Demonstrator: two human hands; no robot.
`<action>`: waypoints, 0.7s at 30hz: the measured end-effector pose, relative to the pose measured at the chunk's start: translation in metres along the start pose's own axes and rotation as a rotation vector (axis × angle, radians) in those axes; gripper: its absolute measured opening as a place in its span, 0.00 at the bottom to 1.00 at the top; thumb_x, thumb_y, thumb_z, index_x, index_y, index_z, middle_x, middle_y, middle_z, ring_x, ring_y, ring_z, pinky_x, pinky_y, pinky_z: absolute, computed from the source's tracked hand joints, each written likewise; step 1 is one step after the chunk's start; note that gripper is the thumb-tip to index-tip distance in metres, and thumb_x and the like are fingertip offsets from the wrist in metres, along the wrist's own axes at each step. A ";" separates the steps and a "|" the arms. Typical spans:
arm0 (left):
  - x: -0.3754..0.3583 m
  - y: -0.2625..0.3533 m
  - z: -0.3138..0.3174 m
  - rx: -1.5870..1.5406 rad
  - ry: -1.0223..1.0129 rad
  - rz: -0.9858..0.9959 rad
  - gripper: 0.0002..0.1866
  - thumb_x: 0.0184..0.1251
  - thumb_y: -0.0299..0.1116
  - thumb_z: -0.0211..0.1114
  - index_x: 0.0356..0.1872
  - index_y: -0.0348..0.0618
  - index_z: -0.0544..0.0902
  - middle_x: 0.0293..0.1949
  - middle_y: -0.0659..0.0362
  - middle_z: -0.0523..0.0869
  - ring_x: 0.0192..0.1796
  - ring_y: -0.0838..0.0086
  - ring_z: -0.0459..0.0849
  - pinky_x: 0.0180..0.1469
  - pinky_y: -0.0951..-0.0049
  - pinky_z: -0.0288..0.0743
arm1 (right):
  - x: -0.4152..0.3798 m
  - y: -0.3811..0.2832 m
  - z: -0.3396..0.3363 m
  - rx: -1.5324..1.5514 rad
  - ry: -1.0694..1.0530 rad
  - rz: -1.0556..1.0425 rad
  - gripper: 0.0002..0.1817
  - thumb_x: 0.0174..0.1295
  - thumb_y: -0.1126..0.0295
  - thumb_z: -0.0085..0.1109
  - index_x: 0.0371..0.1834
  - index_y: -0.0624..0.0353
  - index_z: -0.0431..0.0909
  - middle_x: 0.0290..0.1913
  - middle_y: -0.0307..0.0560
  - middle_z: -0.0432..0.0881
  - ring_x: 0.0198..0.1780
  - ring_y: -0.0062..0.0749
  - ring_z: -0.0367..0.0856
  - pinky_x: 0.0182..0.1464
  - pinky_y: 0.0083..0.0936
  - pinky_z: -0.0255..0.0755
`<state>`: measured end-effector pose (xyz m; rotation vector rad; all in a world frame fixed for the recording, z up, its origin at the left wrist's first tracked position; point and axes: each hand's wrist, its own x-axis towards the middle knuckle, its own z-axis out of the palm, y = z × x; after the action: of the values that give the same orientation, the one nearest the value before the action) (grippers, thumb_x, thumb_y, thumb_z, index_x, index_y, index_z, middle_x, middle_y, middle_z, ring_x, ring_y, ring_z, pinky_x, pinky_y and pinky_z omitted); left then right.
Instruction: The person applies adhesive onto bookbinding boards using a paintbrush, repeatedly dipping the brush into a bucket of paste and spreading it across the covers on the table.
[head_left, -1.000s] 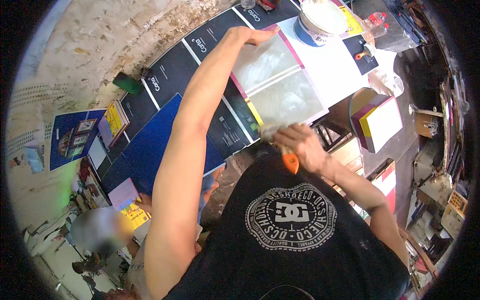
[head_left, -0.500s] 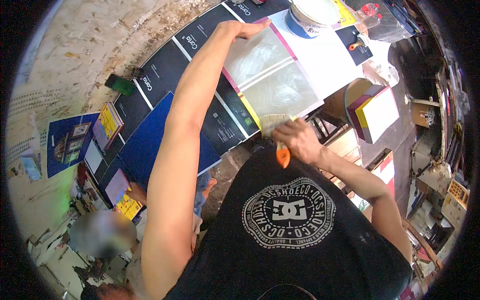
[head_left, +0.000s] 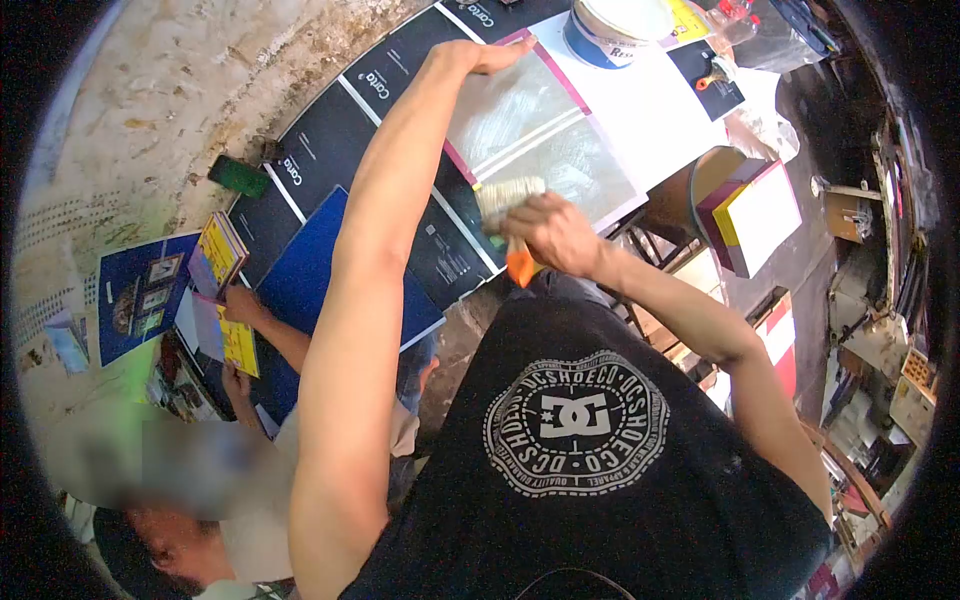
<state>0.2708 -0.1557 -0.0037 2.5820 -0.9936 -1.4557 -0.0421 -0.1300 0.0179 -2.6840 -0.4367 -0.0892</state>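
Brush point(head_left: 508, 200) gripped in right hand point(head_left: 548, 232), bristles touching glossy sheet point(head_left: 540, 125)

Worktable point(head_left: 690, 175), dark printed sheets point(head_left: 330, 125), white sheet point(head_left: 640, 110), paint bucket point(head_left: 610, 25)

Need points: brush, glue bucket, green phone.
brush point(head_left: 510, 195), head view, on the bristles above the right hand.
glue bucket point(head_left: 612, 25), head view, on its white and blue side wall.
green phone point(head_left: 238, 176), head view, middle of its face.
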 end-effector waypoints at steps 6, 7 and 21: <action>-0.017 -0.006 0.018 -0.093 0.276 0.158 0.57 0.59 0.84 0.28 0.78 0.48 0.57 0.76 0.47 0.64 0.75 0.46 0.64 0.72 0.39 0.56 | -0.072 -0.029 -0.055 0.122 -0.153 -0.092 0.16 0.53 0.71 0.64 0.47 0.55 0.83 0.49 0.43 0.85 0.51 0.35 0.83 0.50 0.31 0.73; -0.032 -0.010 0.028 -0.087 0.419 0.135 0.53 0.64 0.80 0.31 0.75 0.43 0.63 0.74 0.44 0.66 0.74 0.45 0.65 0.72 0.40 0.56 | -0.079 -0.023 -0.066 0.166 -0.090 -0.098 0.15 0.53 0.71 0.65 0.46 0.56 0.84 0.48 0.44 0.85 0.50 0.37 0.83 0.49 0.32 0.74; -0.233 0.021 0.305 -0.101 0.686 0.203 0.23 0.55 0.34 0.64 0.52 0.37 0.76 0.52 0.50 0.75 0.52 0.56 0.76 0.51 0.48 0.64 | -0.088 -0.024 -0.024 0.451 0.377 0.719 0.10 0.58 0.66 0.72 0.31 0.63 0.85 0.31 0.50 0.87 0.39 0.26 0.87 0.42 0.27 0.80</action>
<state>-0.0609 0.0381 0.0082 2.5057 -0.9886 -0.4848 -0.1332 -0.1447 0.0376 -2.1537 0.5605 -0.2422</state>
